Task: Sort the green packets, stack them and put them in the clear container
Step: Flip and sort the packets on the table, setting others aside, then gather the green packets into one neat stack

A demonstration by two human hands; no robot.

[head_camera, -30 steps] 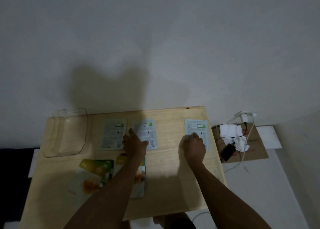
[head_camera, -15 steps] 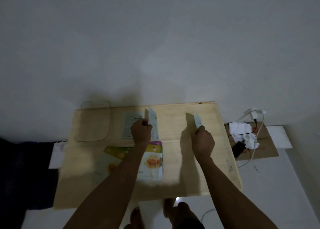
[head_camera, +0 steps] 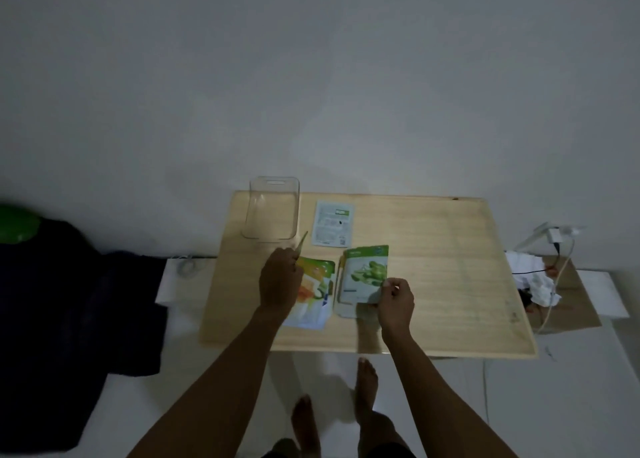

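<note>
My left hand (head_camera: 281,277) pinches a green packet (head_camera: 301,246) edge-on, by the bin (head_camera: 272,209) | right hand (head_camera: 394,300) pinches cucumber packet (head_camera: 367,272) face-up over pile, for stacking | one packet (head_camera: 332,223) flat on table (head_camera: 450,267), unsorted

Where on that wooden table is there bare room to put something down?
The table's right half is bare, from the green packet in the right hand to its right edge. The left is crowded: clear container, face-down packet, orange packets under the left hand.

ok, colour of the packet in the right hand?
Green, with a cucumber picture, on the packet. Head view.
</note>
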